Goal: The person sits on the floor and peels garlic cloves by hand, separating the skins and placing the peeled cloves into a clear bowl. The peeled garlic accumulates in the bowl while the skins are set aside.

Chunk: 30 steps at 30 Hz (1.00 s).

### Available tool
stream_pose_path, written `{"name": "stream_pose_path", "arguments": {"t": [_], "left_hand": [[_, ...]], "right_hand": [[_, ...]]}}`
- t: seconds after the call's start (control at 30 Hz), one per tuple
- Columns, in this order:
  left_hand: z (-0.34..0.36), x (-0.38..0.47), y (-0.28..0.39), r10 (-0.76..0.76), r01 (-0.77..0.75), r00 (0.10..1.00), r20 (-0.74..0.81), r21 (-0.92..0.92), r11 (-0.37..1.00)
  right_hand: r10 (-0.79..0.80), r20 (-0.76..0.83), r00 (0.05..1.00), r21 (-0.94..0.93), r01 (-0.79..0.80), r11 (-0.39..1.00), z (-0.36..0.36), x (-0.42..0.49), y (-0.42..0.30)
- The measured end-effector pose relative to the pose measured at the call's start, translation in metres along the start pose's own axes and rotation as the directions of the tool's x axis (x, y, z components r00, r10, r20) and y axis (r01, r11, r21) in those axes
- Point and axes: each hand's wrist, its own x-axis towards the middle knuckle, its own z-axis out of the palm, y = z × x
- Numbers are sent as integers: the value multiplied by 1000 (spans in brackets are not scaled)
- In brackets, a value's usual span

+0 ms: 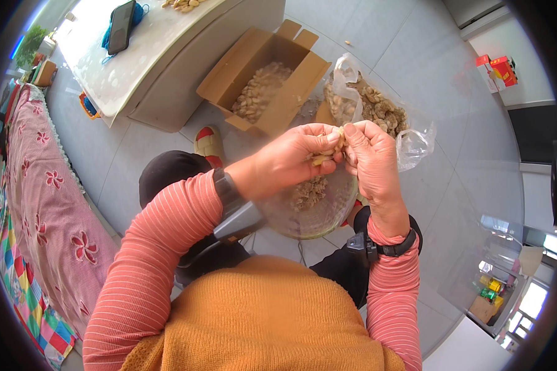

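My left hand (292,157) holds several pale yellowish pieces (324,155), perhaps garlic cloves or nuts, against its palm. My right hand (371,153) meets it at the fingertips, and both pinch a small light-coloured piece (340,138) between them. Below the hands stands a round transparent bowl (343,208) with a heap of brownish scraps (310,191) in it. Just beyond my right hand lies a clear plastic bag (415,143) full of brown, dried-looking pieces (381,109). An open cardboard box (301,79), holding many pale pieces (262,90), is beyond my left hand.
A white-topped table (153,51) at the upper left bears a black smartphone (121,27) on blue yarn (138,16) and more pale pieces (183,4). A pink flowered cover (51,181) hangs at the left. One small piece (348,42) lies on the tiled floor (399,60).
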Motion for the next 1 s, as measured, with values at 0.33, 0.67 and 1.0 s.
{"name": "stream_pose_path", "arguments": {"t": [0.33, 0.67, 1.0], "left_hand": [[-13, -3, 3, 70, 12, 953, 296, -266, 964], [-13, -8, 16, 143, -173, 976, -162, -189, 967], [-55, 4, 3, 265, -231, 920, -290, 147, 962]], "right_hand": [[72, 217, 974, -120, -46, 992, -22, -4, -19], [249, 331, 910, 184, -321, 929, -31, 5, -14], [258, 140, 956, 470, -293, 832, -46, 20, -7]]}}
